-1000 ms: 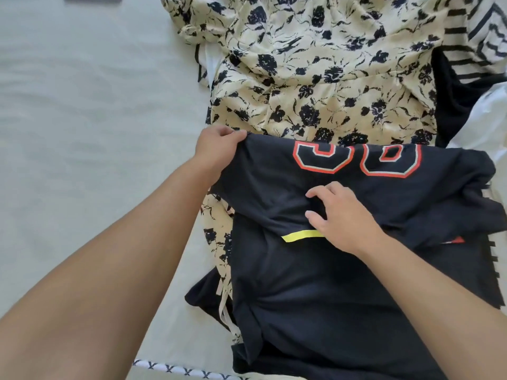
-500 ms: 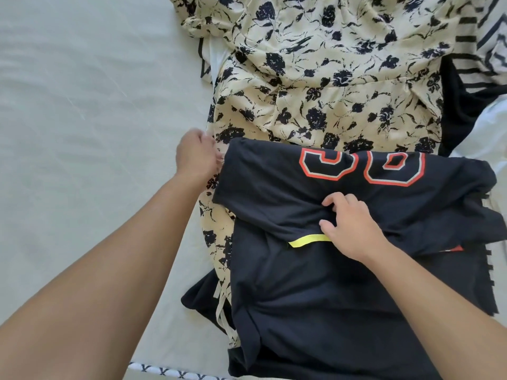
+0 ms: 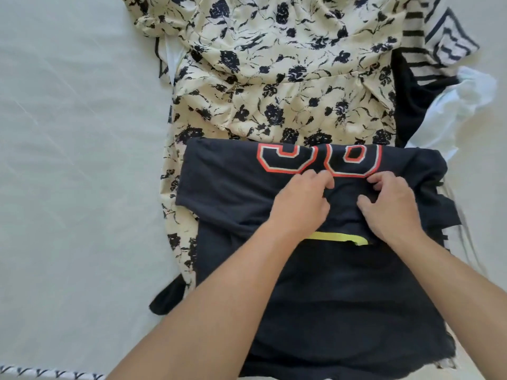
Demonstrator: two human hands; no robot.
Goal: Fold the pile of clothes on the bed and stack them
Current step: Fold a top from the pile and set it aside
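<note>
Folding a dark jersey [image 3: 315, 283] laid over the floral garment [image 3: 274, 86] on the bed [image 3: 68, 160]: left hand [image 3: 300, 201] and right hand [image 3: 389, 207], fingers curled into its folded-over top panel, apparently gathering cloth mid-fold; the next move likely calls for smoothing, then halving

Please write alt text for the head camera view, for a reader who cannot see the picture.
Two hands, the left hand and the right hand, pinch the middle of a black T-shirt with orange-outlined numbers, partly folded on a bed. It lies over a cream floral dress; striped, black and white clothes lie at the right.
</note>
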